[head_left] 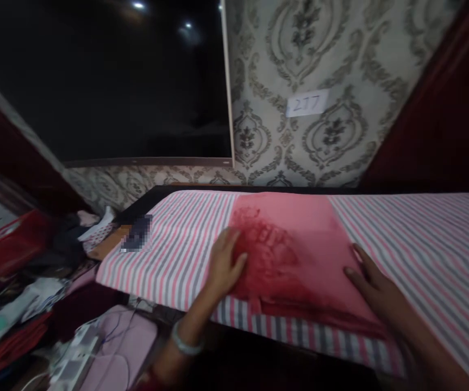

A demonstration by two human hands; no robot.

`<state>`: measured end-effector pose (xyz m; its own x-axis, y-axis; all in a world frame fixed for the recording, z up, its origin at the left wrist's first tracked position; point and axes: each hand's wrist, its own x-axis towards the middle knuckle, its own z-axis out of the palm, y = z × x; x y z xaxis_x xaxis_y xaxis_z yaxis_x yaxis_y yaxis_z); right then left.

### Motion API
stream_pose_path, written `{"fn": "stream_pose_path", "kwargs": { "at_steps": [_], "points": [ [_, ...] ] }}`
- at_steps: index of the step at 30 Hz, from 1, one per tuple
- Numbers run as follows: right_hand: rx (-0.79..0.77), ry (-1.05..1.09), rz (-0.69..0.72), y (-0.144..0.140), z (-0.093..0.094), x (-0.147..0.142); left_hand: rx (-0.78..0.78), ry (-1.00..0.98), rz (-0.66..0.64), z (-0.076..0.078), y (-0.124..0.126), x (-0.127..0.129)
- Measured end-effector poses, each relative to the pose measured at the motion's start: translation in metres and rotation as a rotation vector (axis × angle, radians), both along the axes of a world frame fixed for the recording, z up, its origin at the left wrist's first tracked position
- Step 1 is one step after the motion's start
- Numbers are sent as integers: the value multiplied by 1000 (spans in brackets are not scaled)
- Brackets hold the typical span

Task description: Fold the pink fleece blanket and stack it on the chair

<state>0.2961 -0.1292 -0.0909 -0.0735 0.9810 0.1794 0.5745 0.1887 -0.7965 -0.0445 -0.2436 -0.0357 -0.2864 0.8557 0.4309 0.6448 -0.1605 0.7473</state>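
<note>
A folded pink cloth with a darker red, crinkled area on its left part lies flat on a striped sheet. Whether it is a garment, I cannot tell. My left hand, with a bracelet at the wrist, rests at the cloth's left edge, thumb apart from the fingers. On the opposite side, my right hand lies along the cloth's right edge with its thumb and fingers apart. Neither hand grips the cloth. Layers of dark red fabric show along its front fold.
A large dark screen hangs on the patterned wall, beside a paper label. Left of the table lie a power strip with cables, a pink case, a red bag and piled clothes. A blurred-out dark item sits on the striped sheet.
</note>
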Motion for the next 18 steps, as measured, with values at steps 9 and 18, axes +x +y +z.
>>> {"fn": "stream_pose_path", "kwargs": {
  "at_steps": [9,18],
  "points": [
    [-177,268,-5,-19,17,-1,-177,-1193,131,-2,-54,-29],
    [-339,589,14,-33,39,-4,-246,-1311,-125,-4,-53,7]
  ]
}}
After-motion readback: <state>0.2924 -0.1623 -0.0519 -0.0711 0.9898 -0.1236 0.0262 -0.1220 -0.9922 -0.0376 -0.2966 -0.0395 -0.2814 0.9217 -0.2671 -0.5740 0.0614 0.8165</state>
